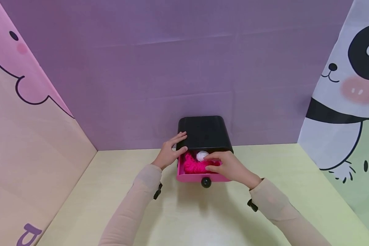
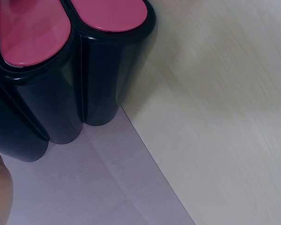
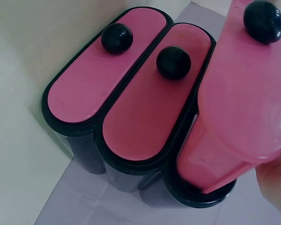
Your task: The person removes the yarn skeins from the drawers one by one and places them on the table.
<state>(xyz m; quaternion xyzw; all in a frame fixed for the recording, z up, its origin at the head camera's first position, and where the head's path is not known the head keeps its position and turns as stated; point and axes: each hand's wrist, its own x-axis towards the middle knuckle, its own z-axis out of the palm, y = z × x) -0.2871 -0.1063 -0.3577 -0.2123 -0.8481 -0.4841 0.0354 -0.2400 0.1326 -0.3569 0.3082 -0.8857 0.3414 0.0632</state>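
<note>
A black cabinet point(image 1: 204, 133) has its top pink drawer point(image 1: 190, 178) pulled out, with a round black knob point(image 1: 206, 182) on the front. Inside lie bright pink yarn point(image 1: 195, 165) and a small white ball point(image 1: 202, 155) at the back. My left hand point(image 1: 169, 152) rests at the cabinet's left side, fingers spread along its top edge. Over the drawer's right side reaches my right hand point(image 1: 230, 165), index fingertip right at the white ball and thumb lower over the yarn, with a gap between them. The right wrist view shows the pulled-out drawer from below, hiding most of that hand.
Two lower pink drawers, a middle one point(image 3: 154, 112) and a bottom one point(image 3: 96, 79), are pushed in. The cabinet stands on a pale wooden table point(image 1: 117, 184) against a purple back wall point(image 1: 160, 75). Printed side panels, one with a panda point(image 1: 341, 136), flank the table.
</note>
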